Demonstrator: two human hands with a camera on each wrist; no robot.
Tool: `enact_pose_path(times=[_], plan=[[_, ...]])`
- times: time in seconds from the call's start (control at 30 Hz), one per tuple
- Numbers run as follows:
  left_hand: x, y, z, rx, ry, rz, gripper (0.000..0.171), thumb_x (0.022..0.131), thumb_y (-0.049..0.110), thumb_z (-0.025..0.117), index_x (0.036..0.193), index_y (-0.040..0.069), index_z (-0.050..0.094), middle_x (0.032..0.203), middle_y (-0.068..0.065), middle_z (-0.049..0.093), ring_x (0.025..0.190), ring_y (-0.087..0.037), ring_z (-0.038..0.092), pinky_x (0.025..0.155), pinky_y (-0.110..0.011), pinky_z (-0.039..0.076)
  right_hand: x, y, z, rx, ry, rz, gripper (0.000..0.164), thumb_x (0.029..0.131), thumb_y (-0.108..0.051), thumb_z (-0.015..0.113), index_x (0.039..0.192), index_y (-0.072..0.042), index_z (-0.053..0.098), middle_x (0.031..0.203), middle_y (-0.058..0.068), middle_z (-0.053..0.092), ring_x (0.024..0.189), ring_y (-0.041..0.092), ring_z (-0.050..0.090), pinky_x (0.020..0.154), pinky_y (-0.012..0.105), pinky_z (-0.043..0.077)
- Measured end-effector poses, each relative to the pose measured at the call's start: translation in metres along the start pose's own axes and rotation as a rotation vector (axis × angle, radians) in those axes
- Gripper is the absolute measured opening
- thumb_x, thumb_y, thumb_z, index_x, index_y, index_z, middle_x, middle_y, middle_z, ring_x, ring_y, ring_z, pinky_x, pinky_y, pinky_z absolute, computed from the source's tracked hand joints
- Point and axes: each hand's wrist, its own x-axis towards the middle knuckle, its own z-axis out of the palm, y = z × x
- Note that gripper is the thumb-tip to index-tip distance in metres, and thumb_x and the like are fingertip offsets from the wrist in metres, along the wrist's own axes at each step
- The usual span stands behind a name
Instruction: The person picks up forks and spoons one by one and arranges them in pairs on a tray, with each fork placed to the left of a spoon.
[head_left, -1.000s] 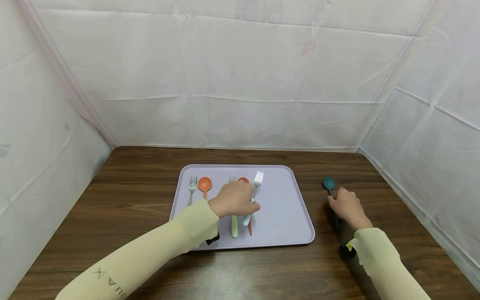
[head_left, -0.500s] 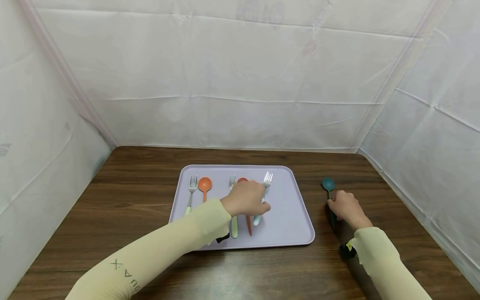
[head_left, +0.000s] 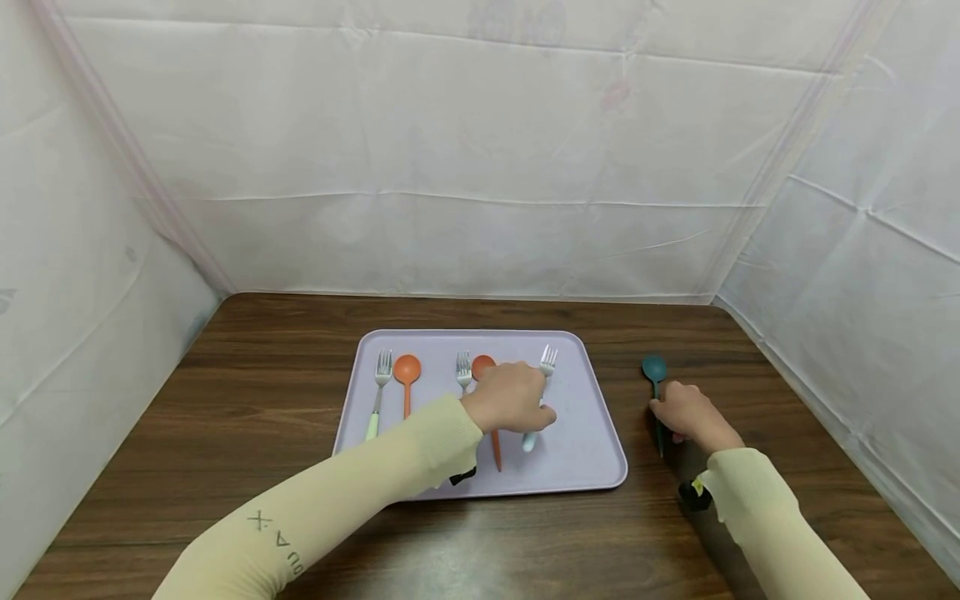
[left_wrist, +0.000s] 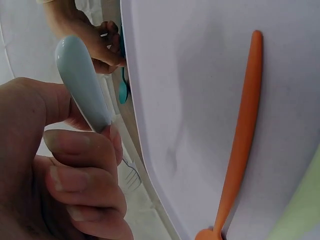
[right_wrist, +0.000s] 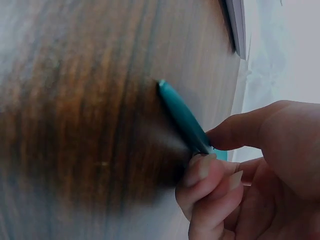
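My left hand [head_left: 512, 398] pinches a fork with a pale blue handle [left_wrist: 82, 82] between thumb and fingers. It holds the fork over the right half of a lilac tray [head_left: 588, 442], tines [head_left: 548, 358] pointing away from me. Beneath and left of that hand lie an orange spoon [head_left: 497, 450] and a fork [head_left: 463, 367], its handle hidden by the sleeve in the head view. On the wooden table right of the tray, my right hand [head_left: 693, 415] grips a teal spoon [head_left: 655, 367] by its handle [right_wrist: 182, 115], bowl facing away.
Toward the tray's left side, another fork [head_left: 383, 368] with a light green handle lies beside a second orange spoon [head_left: 407, 369]. The brown table [head_left: 255, 400] surrounds the tray. White sheeting [head_left: 480, 167] rises behind and at both sides.
My left hand has carried the blue-handled fork rightward across the tray, away from the orange spoon. In my right hand the teal spoon has turned slightly, its bowl shifting a little left.
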Motion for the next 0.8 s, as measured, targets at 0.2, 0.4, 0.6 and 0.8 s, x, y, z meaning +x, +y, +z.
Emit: enact_pose_path(times=[0.2,0.4,0.6,0.8], plan=[[0.006,0.0,0.006,0.007,0.004,0.023,0.029,0.075,0.032,0.058,0.055,0.016,0.046,0.052,0.005,0.039,0.05,-0.012,0.041,0.042,-0.029,0.032,0.002,0.001,0.001,0.008,-0.001,-0.001,0.025,0.091,-0.021,0.038,0.078,-0.002,0.047,0.068,0.014,0.053,0.049,0.019,0.056,0.048,0.031,0.045],[0.011,0.003,0.01,-0.006,-0.009,0.012,0.028,0.075,0.033,0.058,0.056,0.015,0.048,0.053,0.004,0.04,0.05,-0.013,0.041,0.043,-0.03,0.033,0.003,0.002,0.002,-0.007,-0.008,-0.005,0.027,0.091,-0.021,0.036,0.083,0.0,0.051,0.068,0.014,0.053,0.048,0.02,0.055,0.048,0.032,0.044],[0.016,0.004,0.016,-0.034,-0.046,-0.045,0.024,0.075,0.035,0.058,0.064,0.014,0.053,0.06,0.002,0.047,0.056,-0.015,0.045,0.048,-0.033,0.038,0.003,0.002,0.003,-0.005,-0.015,0.0,0.028,0.092,-0.021,0.036,0.086,0.001,0.051,0.07,0.015,0.053,0.048,0.02,0.055,0.048,0.033,0.045],[0.02,0.004,0.021,-0.061,-0.075,-0.072,0.026,0.075,0.036,0.059,0.063,0.014,0.051,0.061,0.002,0.046,0.057,-0.015,0.044,0.049,-0.033,0.039,0.001,0.0,0.002,-0.017,-0.016,-0.012,0.027,0.092,-0.02,0.035,0.081,0.0,0.051,0.069,0.014,0.053,0.048,0.019,0.055,0.049,0.032,0.045]])
